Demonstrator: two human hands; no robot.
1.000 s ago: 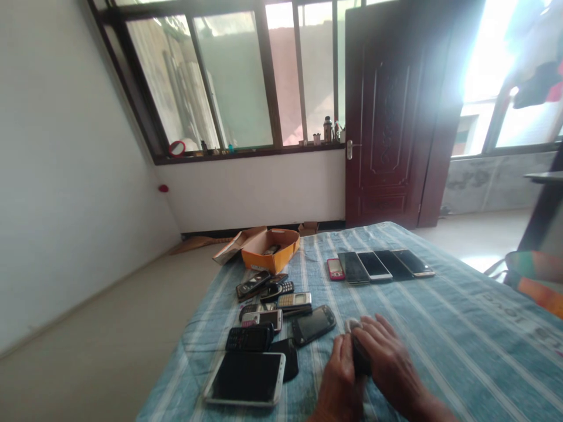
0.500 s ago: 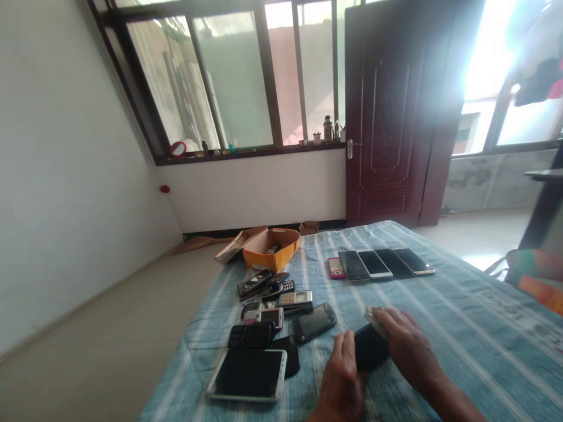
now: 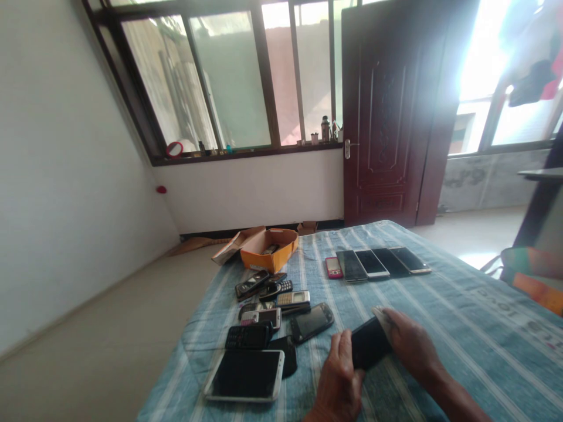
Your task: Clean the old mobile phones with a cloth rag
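Observation:
Both my hands hold a black phone [image 3: 368, 349] low over a table covered by a blue striped cloth [image 3: 461, 328]. My left hand [image 3: 338, 378] grips its near left end with the fingers curled. My right hand [image 3: 409, 346] is closed on its right side and also pinches a small pale cloth [image 3: 382, 316] against it. A cluster of old phones [image 3: 272, 310] lies just left of my hands. A large white-edged smartphone [image 3: 244, 383] rests nearest the table's front left.
A row of smartphones [image 3: 378, 262] lies side by side farther back, with a small pink phone [image 3: 333, 266] at its left end. An open orange box [image 3: 269, 249] sits at the far left corner. A dark door [image 3: 387, 111] and windows stand behind.
The black phone has turned from end-on to lying broadside between my hands. My right hand has slid to the right along it with the pale cloth.

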